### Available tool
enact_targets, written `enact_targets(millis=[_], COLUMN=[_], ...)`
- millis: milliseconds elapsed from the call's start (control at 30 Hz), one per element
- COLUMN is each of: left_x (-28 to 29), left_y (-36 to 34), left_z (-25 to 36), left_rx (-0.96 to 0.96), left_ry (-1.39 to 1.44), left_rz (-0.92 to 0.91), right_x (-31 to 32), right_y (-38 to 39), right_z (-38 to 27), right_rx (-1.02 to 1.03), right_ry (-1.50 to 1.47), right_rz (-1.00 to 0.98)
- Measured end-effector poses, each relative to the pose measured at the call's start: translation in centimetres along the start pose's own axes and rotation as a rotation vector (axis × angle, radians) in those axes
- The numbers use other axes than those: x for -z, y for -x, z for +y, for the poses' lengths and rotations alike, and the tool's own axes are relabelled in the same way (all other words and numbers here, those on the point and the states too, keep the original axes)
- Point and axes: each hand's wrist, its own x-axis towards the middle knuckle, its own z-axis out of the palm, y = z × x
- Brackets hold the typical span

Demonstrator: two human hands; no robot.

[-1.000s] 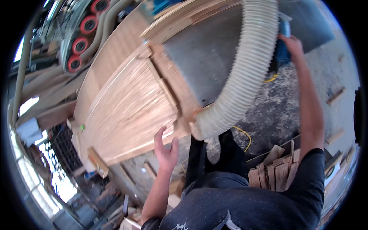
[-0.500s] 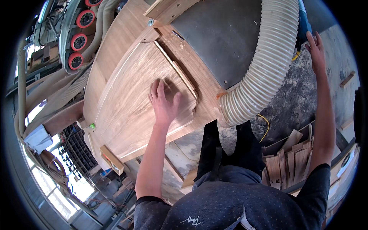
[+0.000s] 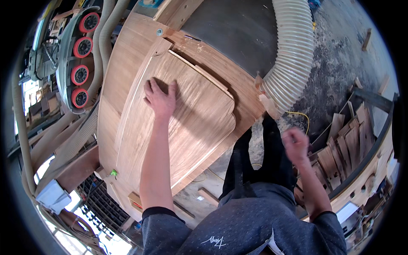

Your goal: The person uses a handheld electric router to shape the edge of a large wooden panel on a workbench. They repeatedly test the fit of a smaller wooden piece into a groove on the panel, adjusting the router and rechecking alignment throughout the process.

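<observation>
My left hand (image 3: 160,95) rests with spread fingers on the upper left part of a shaped wooden panel (image 3: 191,131), which lies on a larger curved wooden board (image 3: 119,72). A thin strip (image 3: 212,78) runs along the panel's upper right edge. My right hand (image 3: 295,143) is in the air at the right, below the bend of a ribbed white hose (image 3: 290,63); its curled fingers are blurred, so I cannot tell if it holds anything. A blue tool (image 3: 313,5) is partly hidden behind the hose.
A dark metal surface (image 3: 225,29) lies beyond the board. Machinery with red wheels (image 3: 83,48) and several hoses stand at the left. Offcut planks (image 3: 340,157) are stacked at the right, and a yellow cord (image 3: 304,118) lies on the floor.
My right hand has left the blue tool and moved down toward my body. My left hand came onto the panel, then shifted up and left across it. The camera view has shifted.
</observation>
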Motion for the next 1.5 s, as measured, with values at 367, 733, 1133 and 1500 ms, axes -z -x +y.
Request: enact_targets(millis=[367,733,1133,1500], left_x=[0.0,-0.1,0.0,0.9], left_y=[-7.2,-10.6,-11.8,-10.9], left_z=[-5.6,-8.6,-9.4,-7.9], left_rx=[-0.025,-0.094,-0.201,-0.198], left_ry=[-0.058,0.071,0.201,0.182], left_rz=[0.018,-0.012,-0.04,-0.025], right_x=[-16.2,-17.7,-17.5,-17.1], right_y=[-8.4,-8.4,-8.7,-7.7], right_z=[-6.3,-7.5,-7.1,-7.2], right_rx=[0.138,0.146,0.202,0.186], right_ry=[0.009,0.134,0.074,0.067], right_rz=[0.225,0.402,0.402,0.283])
